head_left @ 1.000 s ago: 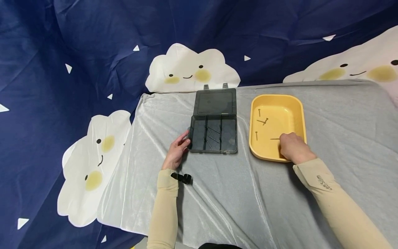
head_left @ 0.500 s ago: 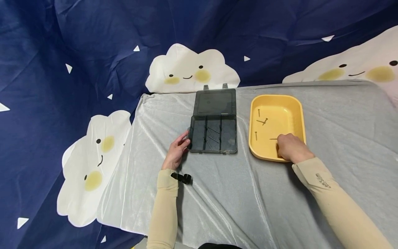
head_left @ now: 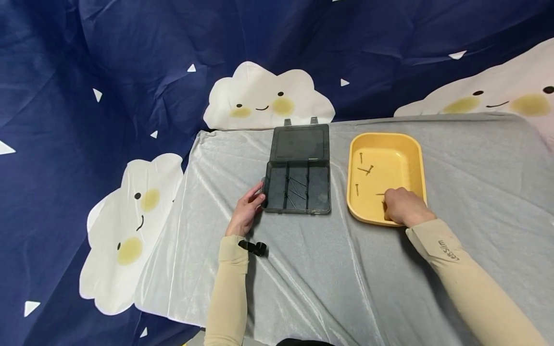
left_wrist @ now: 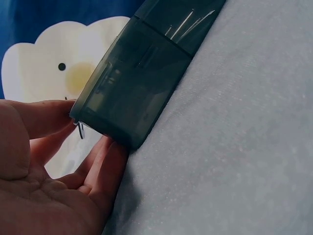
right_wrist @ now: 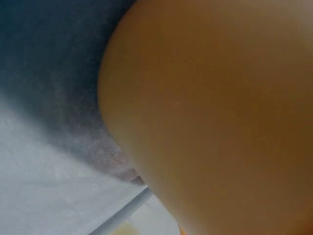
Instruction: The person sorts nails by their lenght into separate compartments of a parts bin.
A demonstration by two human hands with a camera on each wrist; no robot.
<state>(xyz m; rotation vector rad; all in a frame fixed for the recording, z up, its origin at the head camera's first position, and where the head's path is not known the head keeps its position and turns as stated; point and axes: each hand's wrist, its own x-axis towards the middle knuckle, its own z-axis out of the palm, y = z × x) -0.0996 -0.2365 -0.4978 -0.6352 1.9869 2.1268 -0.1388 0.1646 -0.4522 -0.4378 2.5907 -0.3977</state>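
Observation:
My left hand [head_left: 245,211] is at the left side of an open dark clear compartment box [head_left: 275,187]. In the left wrist view its fingertips touch the box's end wall [left_wrist: 112,105] near the rim and low down, the fingers loosely extended. Several thin screws [head_left: 296,187] lie in the box's middle compartment. My right hand [head_left: 403,205] reaches down into a yellow tray [head_left: 385,139], knuckles up, at its front right. A screw [head_left: 380,194] sticks out beside its fingers. The fingertips are hidden under the hand, so I cannot tell whether they pinch anything.
More loose screws [head_left: 361,157] lie in the left part of the tray. The box lid [head_left: 300,143] is folded back behind it. A wrinkled grey cloth [head_left: 303,269] covers the table, with a blue cloud-print curtain [head_left: 277,29] behind.
My right hand has shifted slightly left inside the tray, over the protruding screw. The left hand stays at the box.

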